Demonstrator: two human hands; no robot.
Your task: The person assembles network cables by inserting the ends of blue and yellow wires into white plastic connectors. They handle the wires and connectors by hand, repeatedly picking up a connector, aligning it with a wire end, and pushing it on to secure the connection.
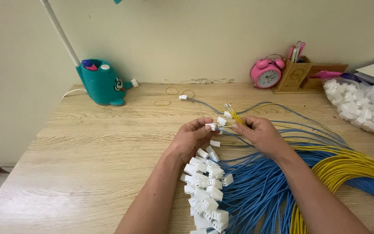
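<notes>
Both hands met over the desk — the left hand pinched a white connector, the right hand gripped yellow wires just right of it, above the blue wires.

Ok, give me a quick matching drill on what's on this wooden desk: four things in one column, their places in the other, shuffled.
Things:
1. pink round alarm clock
2. teal plastic lamp base
3. clear bag of white plastic connectors
4. heap of white connectors on blue wires

Places:
A. far left, by the wall
B. right edge of the desk
C. near edge, below the left hand
D. by the wall, beside the wooden pen holder

Pairs: 1-D, 2-A, 3-B, 4-C
</notes>
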